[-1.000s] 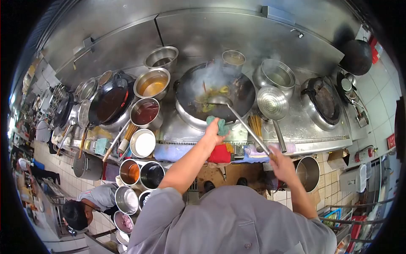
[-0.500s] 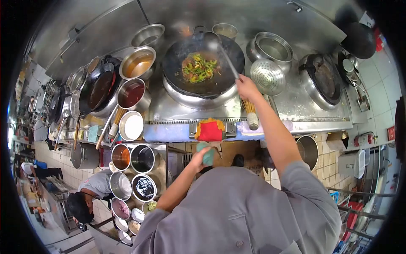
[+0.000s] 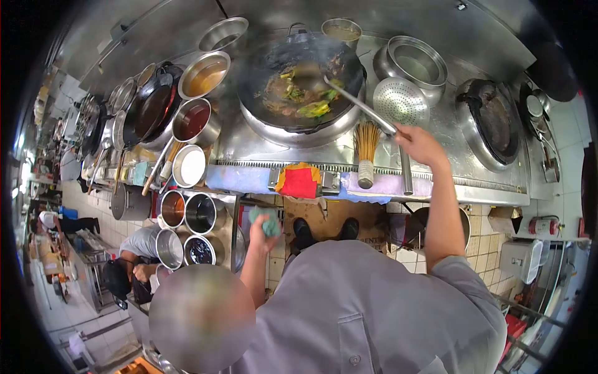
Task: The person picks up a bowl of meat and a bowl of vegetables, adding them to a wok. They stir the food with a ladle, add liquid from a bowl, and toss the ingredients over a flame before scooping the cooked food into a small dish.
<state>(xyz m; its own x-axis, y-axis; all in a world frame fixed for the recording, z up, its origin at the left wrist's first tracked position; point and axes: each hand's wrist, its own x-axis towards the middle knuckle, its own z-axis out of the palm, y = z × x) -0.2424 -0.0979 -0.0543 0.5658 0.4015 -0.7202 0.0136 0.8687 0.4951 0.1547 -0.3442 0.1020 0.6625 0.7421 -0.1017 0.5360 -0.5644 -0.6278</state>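
Observation:
My right hand [image 3: 422, 144] is closed around the handle end of a long metal ladle [image 3: 362, 107]. The ladle's bowl is down in a black wok [image 3: 339, 118], among green vegetables [image 3: 314, 110] and brownish bits; steam blurs that area. The wok sits on a round steel burner ring [image 3: 274, 134]. Low in front of the stove, my left hand [image 3: 256, 238] grips a crumpled green cloth [image 3: 269, 223]. Close to the right hand are a perforated strainer [image 3: 402, 103] and a bamboo wok brush [image 3: 367, 146].
Left of the wok stand bowls of amber liquid [image 3: 205, 76], dark red sauce [image 3: 191, 121] and white contents [image 3: 189, 166]. Sauce pots [image 3: 200, 213] are beside my left arm. A lidded-rim steel pot [image 3: 414, 62] stands right. Another person [image 3: 134, 262] bends at left; a blurred patch hides the lower left.
The ladle has come down into the wok, and the greens are spread and turned over. My right hand has moved right and lower. My left hand has shifted left with the cloth.

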